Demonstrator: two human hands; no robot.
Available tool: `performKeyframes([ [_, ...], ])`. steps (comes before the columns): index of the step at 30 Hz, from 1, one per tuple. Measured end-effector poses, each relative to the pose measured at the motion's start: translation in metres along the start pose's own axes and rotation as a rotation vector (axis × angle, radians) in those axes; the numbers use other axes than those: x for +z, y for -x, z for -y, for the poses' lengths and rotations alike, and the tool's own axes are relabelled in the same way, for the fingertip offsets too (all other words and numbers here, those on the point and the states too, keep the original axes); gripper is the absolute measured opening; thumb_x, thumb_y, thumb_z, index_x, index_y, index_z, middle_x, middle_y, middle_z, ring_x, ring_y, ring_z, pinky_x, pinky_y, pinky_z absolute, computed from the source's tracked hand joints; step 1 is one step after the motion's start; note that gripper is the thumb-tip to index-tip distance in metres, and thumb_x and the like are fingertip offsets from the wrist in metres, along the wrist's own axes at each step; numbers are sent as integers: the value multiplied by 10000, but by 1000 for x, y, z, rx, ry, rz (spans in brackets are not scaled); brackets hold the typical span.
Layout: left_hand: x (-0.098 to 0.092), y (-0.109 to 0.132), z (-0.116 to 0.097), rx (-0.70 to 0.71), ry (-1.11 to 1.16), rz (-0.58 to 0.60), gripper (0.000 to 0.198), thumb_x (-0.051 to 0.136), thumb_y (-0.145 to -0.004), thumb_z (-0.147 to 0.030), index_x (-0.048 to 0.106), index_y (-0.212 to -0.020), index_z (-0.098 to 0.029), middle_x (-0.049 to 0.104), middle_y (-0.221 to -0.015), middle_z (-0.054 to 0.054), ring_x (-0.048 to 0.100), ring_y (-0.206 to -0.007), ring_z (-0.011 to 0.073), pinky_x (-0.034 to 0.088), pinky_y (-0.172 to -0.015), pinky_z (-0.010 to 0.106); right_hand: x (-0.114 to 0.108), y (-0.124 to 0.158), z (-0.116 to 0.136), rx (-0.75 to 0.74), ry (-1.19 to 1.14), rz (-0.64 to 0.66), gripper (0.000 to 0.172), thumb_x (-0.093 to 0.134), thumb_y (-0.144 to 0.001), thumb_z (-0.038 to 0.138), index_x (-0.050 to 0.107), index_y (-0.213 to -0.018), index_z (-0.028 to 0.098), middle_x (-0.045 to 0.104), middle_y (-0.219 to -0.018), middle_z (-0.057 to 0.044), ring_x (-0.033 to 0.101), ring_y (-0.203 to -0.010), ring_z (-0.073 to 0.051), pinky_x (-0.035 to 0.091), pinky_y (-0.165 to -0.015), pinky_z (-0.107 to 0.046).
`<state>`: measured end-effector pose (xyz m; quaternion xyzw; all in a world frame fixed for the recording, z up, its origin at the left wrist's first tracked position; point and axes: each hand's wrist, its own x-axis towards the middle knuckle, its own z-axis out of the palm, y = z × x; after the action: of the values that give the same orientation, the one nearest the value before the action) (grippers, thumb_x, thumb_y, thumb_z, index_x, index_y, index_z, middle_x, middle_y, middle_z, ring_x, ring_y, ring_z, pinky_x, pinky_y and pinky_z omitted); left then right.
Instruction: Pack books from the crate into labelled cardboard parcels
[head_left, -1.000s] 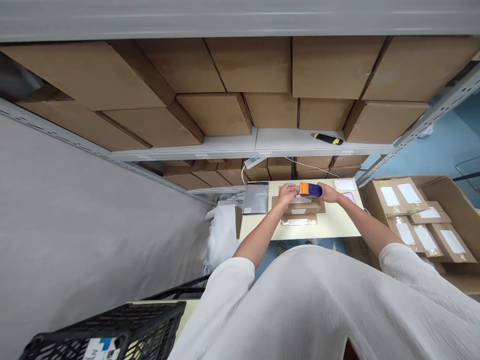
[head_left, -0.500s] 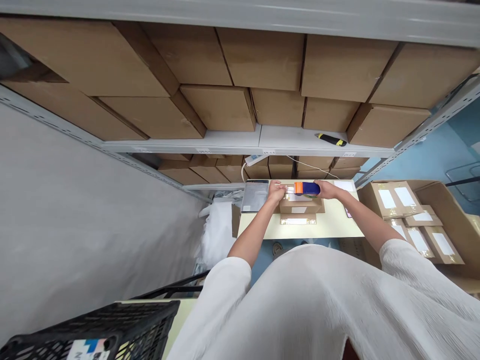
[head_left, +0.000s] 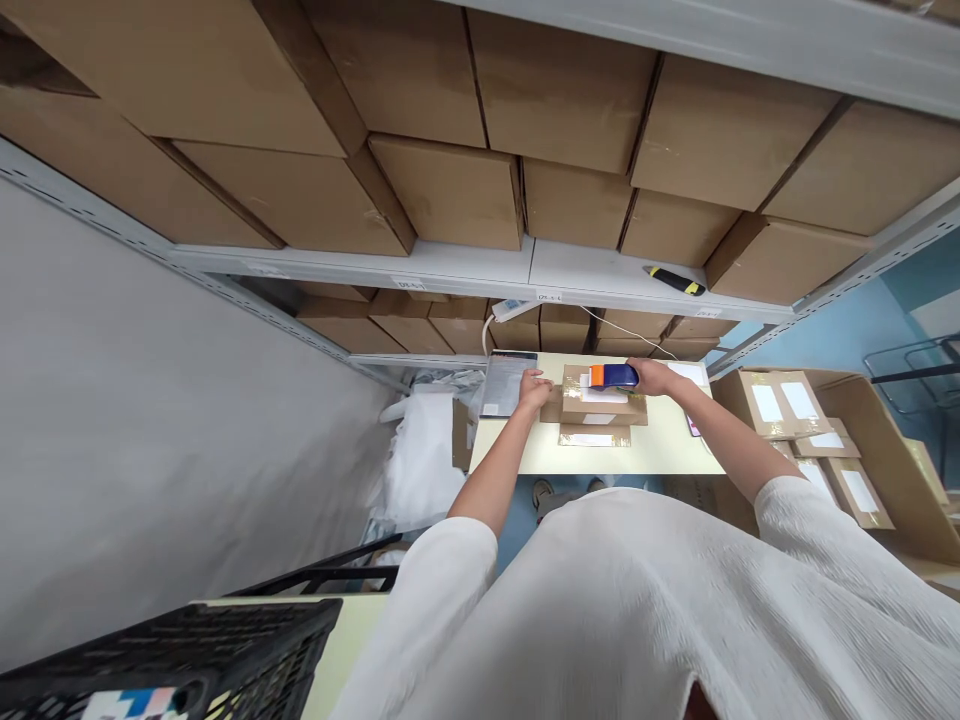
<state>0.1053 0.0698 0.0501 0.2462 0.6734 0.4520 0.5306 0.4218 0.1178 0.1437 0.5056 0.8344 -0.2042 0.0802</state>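
Note:
A blue and orange tape dispenser (head_left: 615, 376) is in my right hand (head_left: 651, 377), its orange end pointing left over a small cardboard box (head_left: 596, 408). The box has a white label and clear tape on it. My left hand (head_left: 533, 388) is just left of the box, by its brown left edge, fingers loosely stretched and nothing visible in them. I cannot tell whether the fingertips touch the cardboard. In front of the box lies a flat taped cardboard piece with a white label (head_left: 595, 437).
A grey flat package (head_left: 507, 386) lies on the left of the pale table (head_left: 540, 458). At right, a large open carton (head_left: 904, 470) holds several labelled boxes. Shelves of brown boxes rise ahead, with a utility knife (head_left: 675, 281) on one. A black crate (head_left: 262, 650) stands lower left.
My left hand has moved left, away from the dispenser, and its fingers have loosened. The dispenser stays over the box in my right hand. The head view has shifted and tilted slightly.

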Motion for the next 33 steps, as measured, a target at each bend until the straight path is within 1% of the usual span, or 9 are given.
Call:
performKeyframes([
  [8,-7,-14,22,-15,51,24,533,791,-630,-40,572,-1065,-257,691,-750,-51,742,-857,203,577,-923,357,-4,-2,14,7,103,14,379,851,-876,399,685,-1179,244,815,-1140,-114,741,-972,-295,481,-738,-319],
  [14,8,-14,42,-55,72,32,462,771,-679,-50,564,-1043,-246,698,-772,-41,756,-880,198,565,-960,352,-4,-3,17,-8,130,27,366,834,-871,361,675,-1175,234,811,-1138,-110,737,-969,-289,482,-750,-317],
  [19,21,-14,54,-55,48,53,485,824,-669,-83,563,-1040,-254,706,-786,-38,762,-913,215,546,-992,361,-2,-4,16,-2,94,15,346,835,-873,374,678,-1151,241,808,-1122,-105,734,-963,-287,489,-757,-316],
  [21,21,-16,57,-35,6,36,470,826,-667,-96,572,-1030,-251,709,-825,-25,761,-951,222,543,-1008,372,-1,-4,15,-9,76,5,337,834,-872,379,680,-1138,240,804,-1124,-106,732,-967,-287,495,-772,-317],
  [25,18,-15,58,70,-37,-37,374,762,-695,-95,596,-995,-243,729,-994,35,744,-1087,216,537,-1065,367,2,-3,14,-6,58,-1,336,826,-869,364,679,-1142,236,796,-1141,-111,729,-978,-286,502,-787,-322],
  [27,16,-12,57,114,-16,8,354,719,-717,-91,624,-1022,-244,749,-1044,46,750,-1094,198,545,-1064,344,3,-3,14,-3,49,-1,331,822,-868,343,674,-1144,235,792,-1149,-111,727,-987,-286,504,-795,-325],
  [29,14,-7,55,133,3,112,367,697,-735,-93,652,-1065,-248,773,-1048,41,764,-1068,190,555,-1064,346,5,-3,13,-2,39,-2,331,820,-871,341,664,-1143,234,786,-1155,-112,725,-994,-285,506,-801,-326],
  [31,12,-2,51,132,-24,186,376,705,-749,-99,670,-1091,-250,789,-1038,44,772,-1068,209,553,-1088,385,6,-3,12,5,20,-2,359,824,-875,359,648,-1161,232,780,-1151,-113,720,-980,-280,507,-794,-326],
  [33,10,4,42,191,-74,192,395,720,-764,-96,688,-1124,-255,801,-1112,68,764,-1149,239,533,-1129,418,6,-4,10,5,-6,-14,395,828,-870,364,633,-1185,227,769,-1143,-112,712,-966,-275,512,-792,-327],
])
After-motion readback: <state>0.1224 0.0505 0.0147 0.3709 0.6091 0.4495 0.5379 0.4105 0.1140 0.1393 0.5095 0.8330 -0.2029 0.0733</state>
